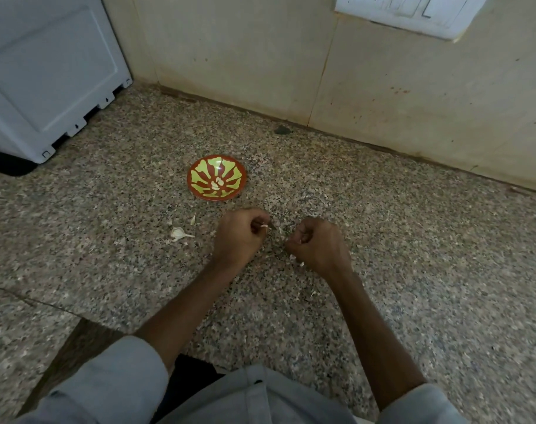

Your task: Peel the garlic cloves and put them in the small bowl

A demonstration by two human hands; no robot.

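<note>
A small red bowl with a green leaf pattern stands on the speckled granite counter, with peeled garlic cloves lying in its bottom. Just in front of it, my left hand has its fingers curled and pinches a small white garlic piece at the fingertips. My right hand is a short gap to the right, fingers curled; what it holds is hidden. An unpeeled clove lies on the counter left of my left hand, with a sliver of skin beside it.
A white appliance fills the back left corner. The tiled wall runs along the back, with a switch plate at the top right. Bits of garlic skin lie scattered near my hands. The counter's front edge drops off at the lower left.
</note>
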